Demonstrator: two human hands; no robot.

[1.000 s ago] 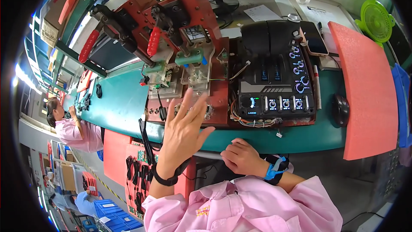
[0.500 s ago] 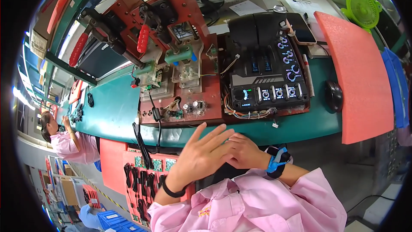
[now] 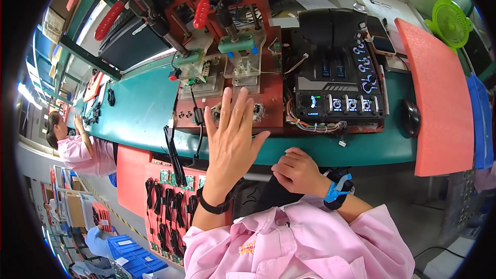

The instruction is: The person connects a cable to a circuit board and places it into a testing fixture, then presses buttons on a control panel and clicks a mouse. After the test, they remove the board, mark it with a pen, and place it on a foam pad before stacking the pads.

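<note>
While the left hand [image 3: 231,142] spreads wide over the red fixture [image 3: 271,108], contact unclear, the right hand [image 3: 301,171] curls to its right, contents hidden | circuit board [image 3: 195,80], left of the left fingertips: likely light, stiff, fragile; hold by edges | fixture: probably heavy, rigid; grasp red lever handle [image 3: 201,14] farther beyond them

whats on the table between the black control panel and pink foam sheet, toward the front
A black computer mouse lies on the green tabletop between the black control panel and the pink foam sheet, as the head view shows.
</note>
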